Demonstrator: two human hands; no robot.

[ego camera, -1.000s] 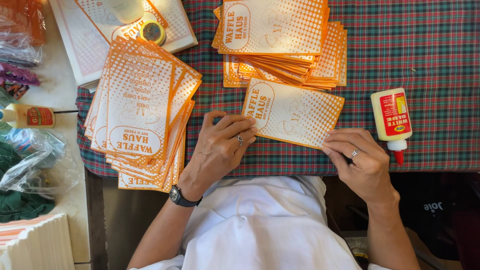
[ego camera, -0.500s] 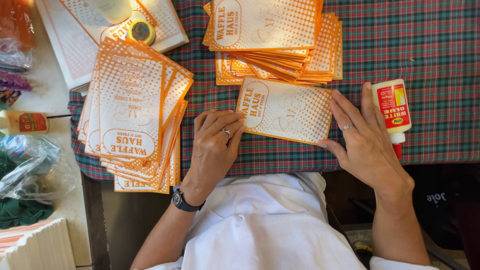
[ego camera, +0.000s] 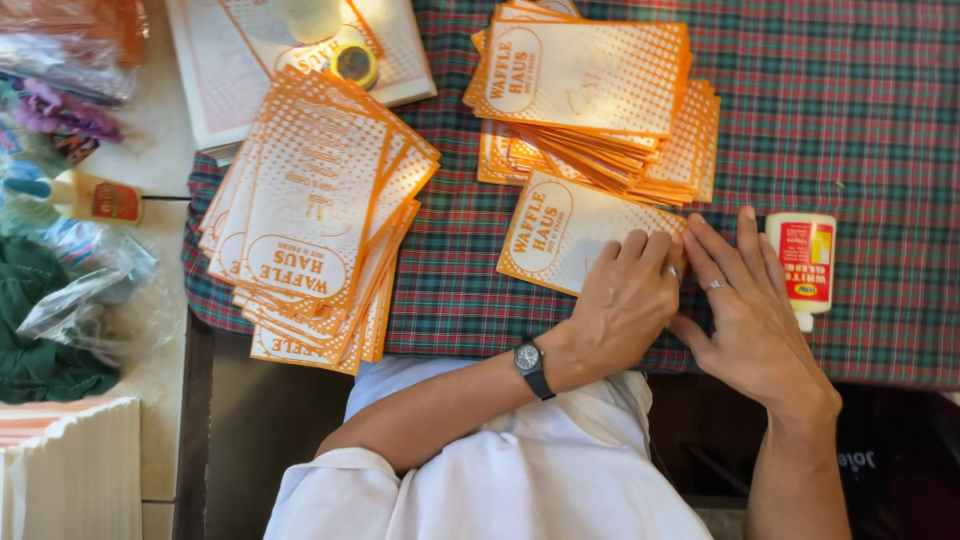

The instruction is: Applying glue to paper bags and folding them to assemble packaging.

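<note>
**Pressing a paper bag flat on the cloth-covered surface**

Checked cloth [ego camera: 850,120] in red and green covers the surface, and we look straight down on it from above. Our left hand [ego camera: 625,300] lies palm down, fingers together, on the near right end of a single orange-and-white paper bag [ego camera: 560,235]; it grips nothing and only presses. Our right hand [ego camera: 750,310] lies flat just beside it, fingers spread and extended, its fingertips touching the bag's right edge; it too holds nothing. The bag sits between the two stacks, just below the far stack of bags [ego camera: 600,90] and well apart from the left stack of bags [ego camera: 315,210].

To do this pressing well, we judge that both palms should bear down evenly and slide outward along the edge, so that the paper does not wrinkle or skew. The glue bottle [ego camera: 805,265] stands just beside our right hand, and a careless sweep could knock it.

The bag's long axis runs roughly left to right, tilted so that its left end lies slightly farther from us than the covered end. Its printed oval emblem sits toward the left end; whether the mouth lies under our hands we cannot tell.
</note>
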